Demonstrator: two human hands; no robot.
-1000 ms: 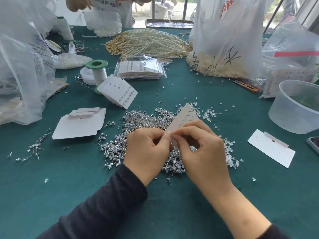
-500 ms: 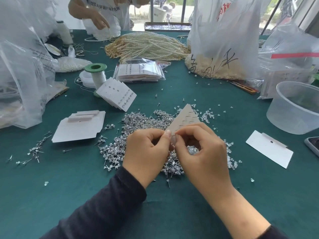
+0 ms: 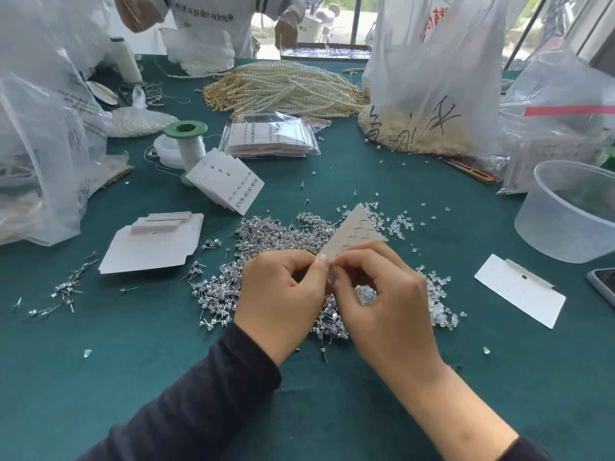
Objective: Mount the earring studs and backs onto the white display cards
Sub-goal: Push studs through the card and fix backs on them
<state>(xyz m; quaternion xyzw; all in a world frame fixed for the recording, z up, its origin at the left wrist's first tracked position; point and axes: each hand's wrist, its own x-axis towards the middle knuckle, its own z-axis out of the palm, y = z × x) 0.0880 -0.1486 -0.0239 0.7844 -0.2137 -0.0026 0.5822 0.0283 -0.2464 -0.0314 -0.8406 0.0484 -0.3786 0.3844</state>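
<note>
On the green counter (image 3: 100, 377), blank cards (image 3: 149, 244) lie far left; the left hand (image 3: 279, 294) and right hand (image 3: 389, 307) both pinch one white display card (image 3: 356, 232) above the stud pile (image 3: 253, 247); clear backs (image 3: 436, 301) lie just right.

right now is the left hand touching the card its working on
Touching. The head view shows the left hand with its thumb tip pressed against the lower edge of the card, which the right hand pinches from the other side.
</note>
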